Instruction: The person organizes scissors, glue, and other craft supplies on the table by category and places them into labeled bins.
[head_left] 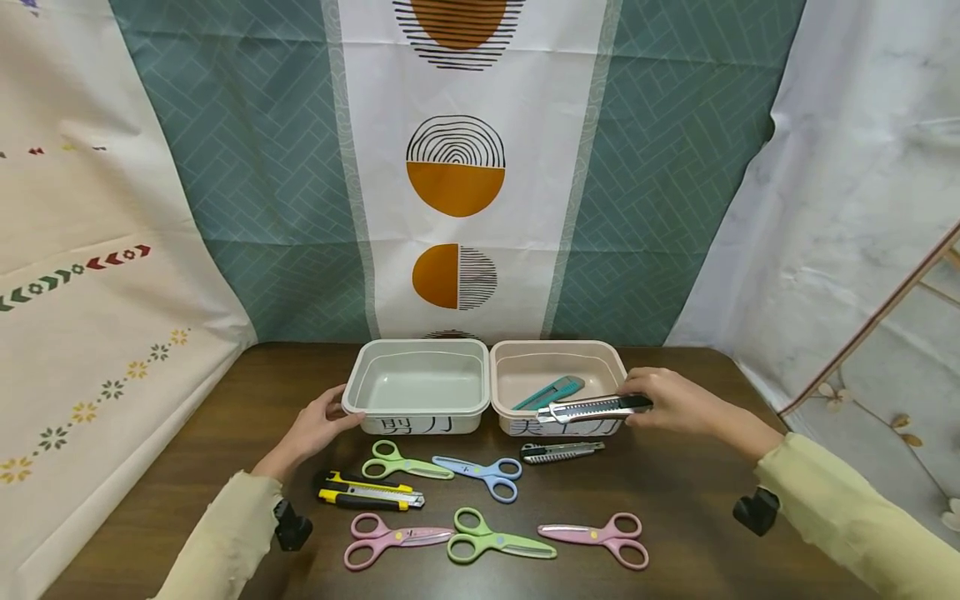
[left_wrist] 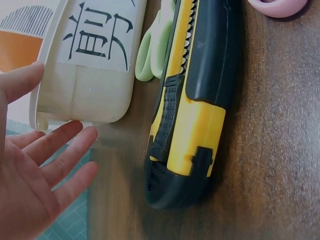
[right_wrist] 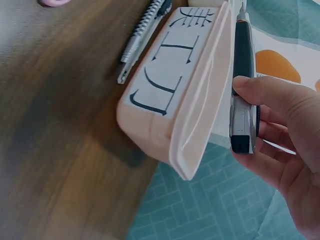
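Note:
My right hand (head_left: 663, 400) pinches a silver and black utility knife (head_left: 592, 408) between thumb and fingers, above the front rim of the pink bin (head_left: 558, 345). In the right wrist view the held knife (right_wrist: 243, 85) shows end-on beside the bin's rim. A teal utility knife (head_left: 551, 392) lies inside that bin. At the left end of the pale green bin (head_left: 420, 343), my left hand (head_left: 315, 425) touches the rim with its thumb. Its other fingers are extended by the bin's side, as the left wrist view shows, and nothing is gripped.
In front of the bins lie a small silver utility knife (head_left: 562, 452), a yellow and black utility knife (head_left: 371, 492), blue scissors (head_left: 491, 475), green scissors (head_left: 405, 465), more green scissors (head_left: 495, 540), pink scissors (head_left: 393, 537) and another pink pair (head_left: 600, 536). A patterned cloth (head_left: 285, 167) hangs behind.

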